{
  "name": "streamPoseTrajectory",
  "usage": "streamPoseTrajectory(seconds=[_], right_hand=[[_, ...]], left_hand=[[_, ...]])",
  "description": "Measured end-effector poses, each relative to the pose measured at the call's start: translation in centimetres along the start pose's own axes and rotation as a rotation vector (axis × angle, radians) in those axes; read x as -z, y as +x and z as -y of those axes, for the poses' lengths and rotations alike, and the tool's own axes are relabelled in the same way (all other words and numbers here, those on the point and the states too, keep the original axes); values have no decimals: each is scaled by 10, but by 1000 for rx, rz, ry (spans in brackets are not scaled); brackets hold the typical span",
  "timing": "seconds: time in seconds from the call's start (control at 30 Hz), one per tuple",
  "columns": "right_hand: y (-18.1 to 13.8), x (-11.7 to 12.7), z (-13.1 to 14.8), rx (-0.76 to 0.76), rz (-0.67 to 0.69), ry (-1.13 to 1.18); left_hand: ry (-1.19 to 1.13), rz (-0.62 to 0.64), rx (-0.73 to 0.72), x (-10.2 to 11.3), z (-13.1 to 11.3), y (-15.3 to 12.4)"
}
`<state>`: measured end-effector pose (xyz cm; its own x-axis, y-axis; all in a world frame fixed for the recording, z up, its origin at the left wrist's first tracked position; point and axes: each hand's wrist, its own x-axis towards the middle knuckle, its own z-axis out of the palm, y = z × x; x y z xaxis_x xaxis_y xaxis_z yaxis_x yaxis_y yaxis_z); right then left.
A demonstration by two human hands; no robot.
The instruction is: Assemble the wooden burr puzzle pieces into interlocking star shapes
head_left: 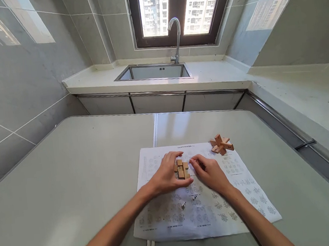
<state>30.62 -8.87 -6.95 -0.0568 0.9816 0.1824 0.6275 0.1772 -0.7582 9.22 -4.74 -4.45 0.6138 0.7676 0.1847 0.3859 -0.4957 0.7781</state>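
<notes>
My left hand point(167, 173) curves around a small wooden block puzzle point(181, 169), thumb along its near side and fingers at its far side. The puzzle is made of interlocking light-brown pieces with notches showing on top. Just right of it, my right hand point(209, 171) has its fingers curled in, the fingertips close to the puzzle but apart from it. Whatever those fingers may hold is hidden. Under both hands lies a large printed sheet point(153, 214) with rows of small puzzle drawings and a few torn spots. A star-shaped wooden puzzle point(221, 144) rests at its far right corner.
The pale table point(71, 187) has a seam running away from me through its middle. Beyond it is a white counter point(95, 81) with a sink point(154, 78), a faucet point(176, 39) and a window point(182, 41). Another counter point(310, 88) borders the right; a tiled wall point(25, 83) borders the left.
</notes>
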Motion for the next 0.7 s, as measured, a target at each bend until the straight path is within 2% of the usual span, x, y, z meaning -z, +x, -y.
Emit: streamPoseTrajectory(seconds=[0.13,0.3,0.37,0.5,0.6,0.7], right_hand=[[-2,2,5,14,99,-2],[-5,6,10,66,213,-73],[-5,7,9,82,219,-99],[-5,7,4,107,189,-114],[-5,6,1,116,143,-102],[-4,5,-1,111,85,-105]], left_hand=[[165,88,-59,28,14,-10],[199,82,-54,39,21,-18],[121,65,14,42,18,-20],[-187,65,161,46,10,-22],[-385,61,195,45,8,-22],[-467,42,200,43,7,-23]])
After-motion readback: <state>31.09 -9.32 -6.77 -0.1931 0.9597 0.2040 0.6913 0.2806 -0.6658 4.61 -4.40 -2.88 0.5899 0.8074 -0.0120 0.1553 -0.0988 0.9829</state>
